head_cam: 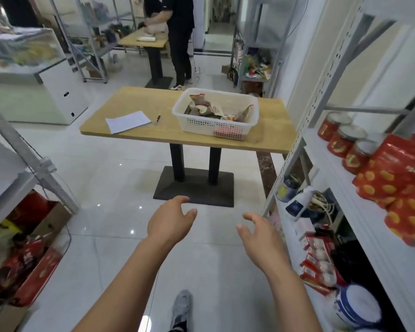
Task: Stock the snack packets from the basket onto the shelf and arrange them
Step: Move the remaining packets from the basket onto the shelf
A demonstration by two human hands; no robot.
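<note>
A white perforated plastic basket (247,101) stands on a light wooden table (153,135) ahead of me. Several crumpled snack packets (207,107) lie inside it. The white shelf (359,200) runs along my right side, with red packets (393,178) and red jars (340,137) on its upper board. My left hand (169,220) and my right hand (261,232) are stretched out in front of me over the floor, well short of the table. Both are empty with loosely spread fingers.
A white sheet of paper (127,121) and a pen (158,118) lie on the table's left part. A person in black (177,32) stands at a second table behind. Metal racks and a cardboard box of red goods (29,255) line the left. Lower shelf boards hold boxes and bottles.
</note>
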